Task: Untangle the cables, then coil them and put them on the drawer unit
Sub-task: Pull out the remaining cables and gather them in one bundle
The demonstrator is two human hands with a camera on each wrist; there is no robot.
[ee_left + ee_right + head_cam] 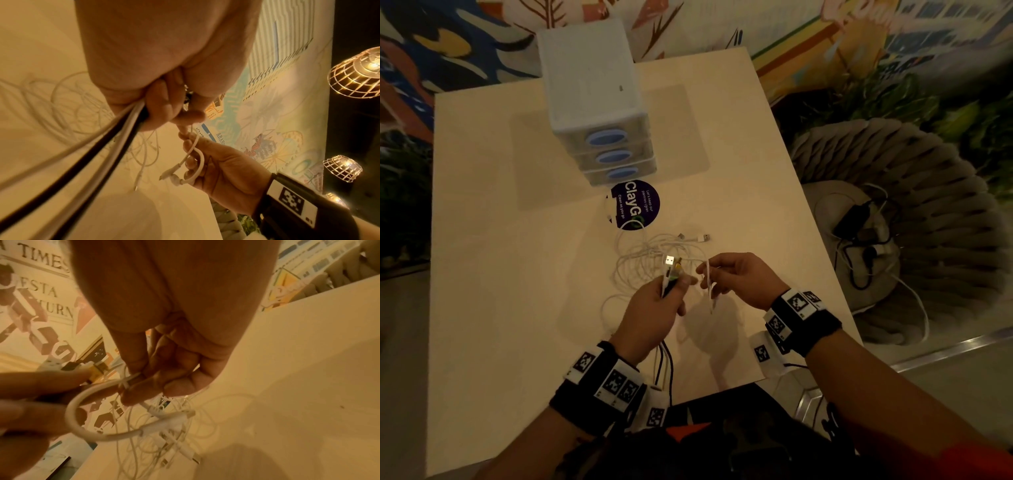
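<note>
My left hand [654, 308] grips plug ends, right hand [739, 279] pinches a white cable [708, 274]; pulling risks tightening the tangle [650, 260] near the drawer unit [594, 92].

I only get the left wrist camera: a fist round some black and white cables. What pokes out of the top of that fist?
Observer: In the head view the left hand grips the cables with their ends up, a bright USB plug topmost.
Visitor: Where is the drawer unit they go on?
Observer: The drawer unit stands at the far side of the table, beyond a round dark sticker.
Visitor: Any plugs lying loose?
Observer: One loose USB plug lies just beyond the right hand, which pinches a white cable.
</note>
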